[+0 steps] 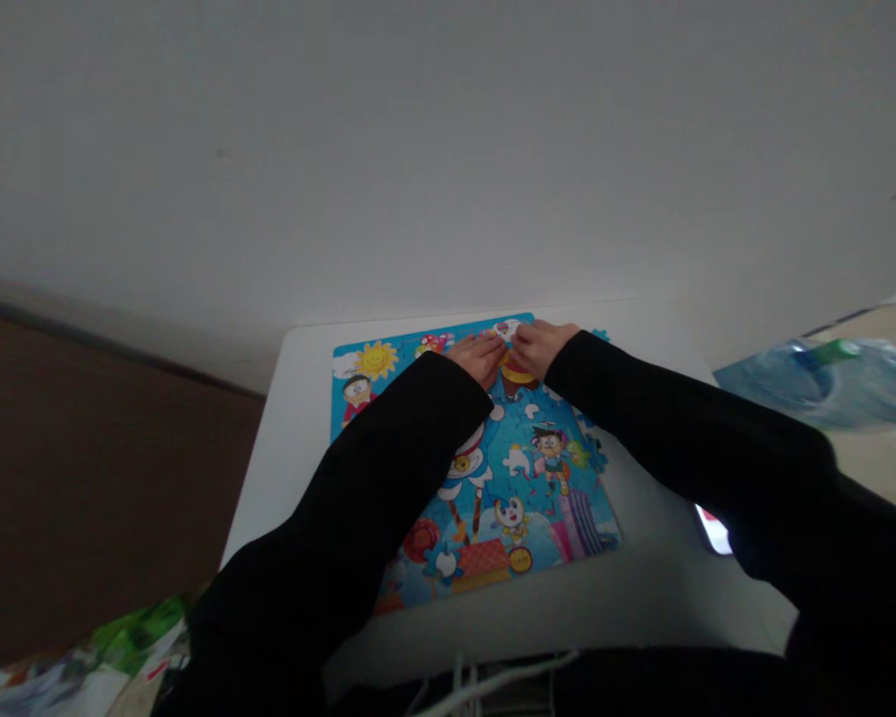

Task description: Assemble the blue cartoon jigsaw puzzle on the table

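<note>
A colourful cartoon jigsaw puzzle (493,508) lies on a white table, mostly put together, with gaps and a jagged right side. My left hand (480,358) rests flat on its upper part, fingers stretched out. Close beside it, my right hand (542,349) is closed, its bent fingers pressed on a puzzle piece near the top right corner; the fingertips are partly hidden. A loose puzzle piece (445,565) lies over the lower part of the picture. My left sleeve covers much of the puzzle's left side.
The white table (280,438) stands against a pale wall (448,159). A phone (713,530) lies partly under my right forearm. Clear plastic wrapping (828,383) is at the right, a brown panel (105,478) at the left. Bags (138,637) lie at the lower left.
</note>
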Available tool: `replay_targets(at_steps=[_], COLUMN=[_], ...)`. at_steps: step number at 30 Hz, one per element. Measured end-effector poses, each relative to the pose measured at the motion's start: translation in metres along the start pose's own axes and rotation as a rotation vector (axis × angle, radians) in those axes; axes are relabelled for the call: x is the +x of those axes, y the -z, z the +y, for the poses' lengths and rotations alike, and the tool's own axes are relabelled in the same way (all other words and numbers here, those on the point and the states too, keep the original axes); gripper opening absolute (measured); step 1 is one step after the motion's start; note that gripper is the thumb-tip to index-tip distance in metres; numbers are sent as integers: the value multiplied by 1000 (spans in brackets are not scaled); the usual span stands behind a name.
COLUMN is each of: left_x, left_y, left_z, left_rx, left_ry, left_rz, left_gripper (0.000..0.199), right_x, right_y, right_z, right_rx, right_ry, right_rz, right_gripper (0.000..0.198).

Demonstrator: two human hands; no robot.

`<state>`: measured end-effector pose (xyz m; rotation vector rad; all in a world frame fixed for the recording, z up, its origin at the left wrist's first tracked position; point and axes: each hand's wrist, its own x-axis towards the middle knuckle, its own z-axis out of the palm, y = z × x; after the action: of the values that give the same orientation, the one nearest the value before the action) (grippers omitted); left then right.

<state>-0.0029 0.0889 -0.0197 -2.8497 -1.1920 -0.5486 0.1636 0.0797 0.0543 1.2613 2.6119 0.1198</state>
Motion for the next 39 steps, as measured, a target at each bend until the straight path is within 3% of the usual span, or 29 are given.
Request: replay_targets(at_steps=[6, 10, 13, 17, 21, 24, 31, 35, 39], left_x=[-4, -6, -8, -13, -15, -13, -7, -5, -4], left_y=[4, 16, 23, 25, 21, 11, -13, -14, -7], left_z=[1, 3, 0, -9, -15, -17, -28, -29, -23], left_rx=[-108, -140, -108, -75, -92, -133, -174, -181, -200], left_ry=[7, 201, 299, 244, 136, 80, 14, 23, 57], left_rz=[147, 243, 210, 125, 185, 253, 276, 244, 197], left_gripper=[30, 33, 35, 40, 36, 32, 20, 16, 13], right_x=[-21, -29, -42, -88, -144, -167, -151, -141, -144], right_y=[-2, -1, 11, 28, 28, 14, -23, -26, -17], right_z=[-6, 4, 11, 2, -28, -57, -107, -113, -101], right_rx=[48, 150, 223, 359, 480, 620, 792, 754, 771], right_ry=[-18, -17, 8, 21, -63, -122, -117, -78, -111], right_rz=[96, 72, 90, 315, 556, 657, 772, 810, 797], right_gripper=[39, 38, 40, 38, 29, 27, 23, 23, 21])
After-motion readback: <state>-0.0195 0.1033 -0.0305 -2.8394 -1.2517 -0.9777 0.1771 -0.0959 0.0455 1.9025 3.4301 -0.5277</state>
